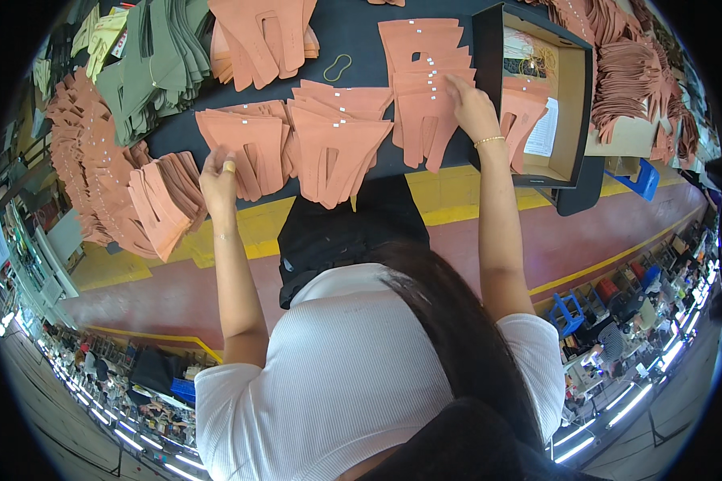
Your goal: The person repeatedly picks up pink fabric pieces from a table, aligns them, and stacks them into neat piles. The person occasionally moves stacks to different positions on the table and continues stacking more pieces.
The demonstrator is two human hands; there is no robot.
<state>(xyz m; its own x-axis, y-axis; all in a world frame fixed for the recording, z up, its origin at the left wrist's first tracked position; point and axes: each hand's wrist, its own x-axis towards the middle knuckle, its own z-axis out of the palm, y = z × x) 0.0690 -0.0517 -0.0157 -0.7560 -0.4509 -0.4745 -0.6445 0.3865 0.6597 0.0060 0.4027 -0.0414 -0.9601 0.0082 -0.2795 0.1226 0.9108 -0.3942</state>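
Observation:
Several stacks of orange cut pieces, each with slots and small white stickers, lie fanned along the dark table. At the left edge of one slotted stack (258, 128), my left hand (218, 178) is closed on the edge of a piece, with a yellow band round one digit. My right hand (475, 111) lies over the right edge of a taller stack (419, 108), fingers stretched out and touching the pieces; its thumb is not clear. Between my hands is another fanned stack (337, 148), touched by neither.
A black open box (578, 104) with orange pieces and papers stands at the right. Green pieces (156, 72) and orange piles (96, 152) cover the left. Another orange stack (265, 36) and a rubber band (338, 67) lie farther back. A blue stool (640, 178) stands right.

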